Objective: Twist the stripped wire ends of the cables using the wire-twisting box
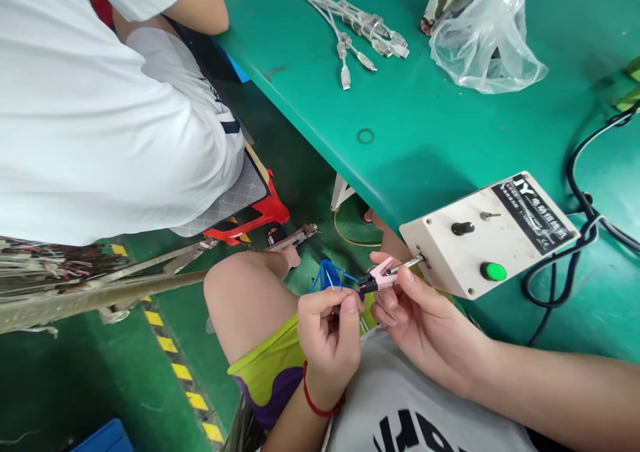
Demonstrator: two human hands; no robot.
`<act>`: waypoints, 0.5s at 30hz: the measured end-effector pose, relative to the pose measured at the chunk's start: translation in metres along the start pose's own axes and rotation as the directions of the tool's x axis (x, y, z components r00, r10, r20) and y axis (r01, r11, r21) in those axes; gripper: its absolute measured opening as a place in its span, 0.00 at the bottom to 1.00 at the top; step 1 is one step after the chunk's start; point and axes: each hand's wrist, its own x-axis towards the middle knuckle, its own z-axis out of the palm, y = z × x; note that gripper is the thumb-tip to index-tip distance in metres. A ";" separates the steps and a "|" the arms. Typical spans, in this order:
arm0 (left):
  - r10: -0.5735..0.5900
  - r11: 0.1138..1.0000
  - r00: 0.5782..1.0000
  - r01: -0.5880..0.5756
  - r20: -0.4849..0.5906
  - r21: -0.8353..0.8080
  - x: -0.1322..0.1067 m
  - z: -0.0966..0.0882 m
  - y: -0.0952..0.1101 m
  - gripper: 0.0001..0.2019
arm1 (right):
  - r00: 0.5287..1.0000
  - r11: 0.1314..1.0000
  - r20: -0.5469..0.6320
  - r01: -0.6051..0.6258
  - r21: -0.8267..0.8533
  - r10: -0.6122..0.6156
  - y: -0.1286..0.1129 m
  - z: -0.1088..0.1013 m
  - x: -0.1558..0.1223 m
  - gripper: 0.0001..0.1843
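My left hand [331, 335], a red string bracelet at its wrist, is closed in a pinch on thin wires [353, 293]; a red strand and a white one show. My right hand [425, 322] has its thumb and fingers around a pink clip [384, 277] with black jaw tips. The jaws meet the wire ends close to my left fingertips; whether they grip them I cannot tell. The clip sits at the end of a metal shaft [413, 261] that comes out of a beige control box [465, 242] with a black knob, a toggle switch and a green button.
The box lies at the edge of a green table [310, 99]. Grey USB cables [350, 19], a clear plastic bag [490, 35] and black cords [570, 265] are on it. A co-worker in white [125, 125] sits at left on a red stool [270, 205]. A metal bar [150, 282] crosses the left.
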 end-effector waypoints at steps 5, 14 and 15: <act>-0.011 0.998 1.000 0.011 0.010 -0.055 0.000 0.002 0.001 0.04 | 1.000 0.997 -0.016 -0.012 -0.077 0.010 0.000 -0.005 0.000 0.27; -0.073 0.994 0.997 0.072 -0.009 -0.081 -0.005 0.004 0.000 0.04 | 1.000 0.996 -0.012 -0.029 -0.089 0.028 -0.001 -0.005 0.000 0.27; -0.082 0.992 0.997 0.081 -0.006 -0.092 -0.005 0.004 0.000 0.04 | 1.000 0.996 -0.010 -0.030 -0.089 0.029 -0.001 -0.005 0.000 0.27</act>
